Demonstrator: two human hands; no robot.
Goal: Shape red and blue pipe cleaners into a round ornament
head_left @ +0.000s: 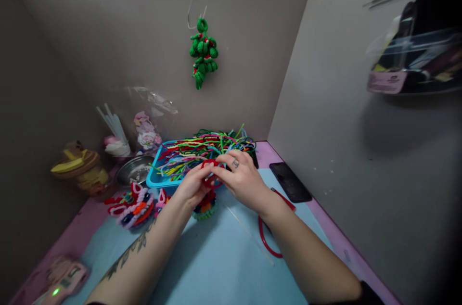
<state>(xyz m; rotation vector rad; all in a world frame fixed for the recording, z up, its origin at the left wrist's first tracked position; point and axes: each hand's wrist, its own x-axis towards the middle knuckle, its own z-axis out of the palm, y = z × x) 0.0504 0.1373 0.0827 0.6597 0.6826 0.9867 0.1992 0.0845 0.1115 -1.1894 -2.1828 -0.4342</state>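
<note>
My left hand (195, 185) and my right hand (240, 177) meet above the blue mat, fingers closed on a small red fuzzy piece (212, 170) that looks like bent pipe cleaner. Much of it is hidden by the fingers, and white shows at its edge. Just below the hands sits a small fuzzy figure (205, 208) with a green base and orange parts. A tray (159, 180) of many-coloured pipe cleaners lies behind them. Partly covered by my right forearm is a tool with a red looped handle (267, 245).
A pink lion-like fuzzy head (133, 209) stands at left, near a metal bowl (130, 170) and a brown pot (86, 170). A phone (290, 182) lies right. A thin pale stick (249, 234) crosses the mat. A green ornament (204, 52) hangs from the back panel.
</note>
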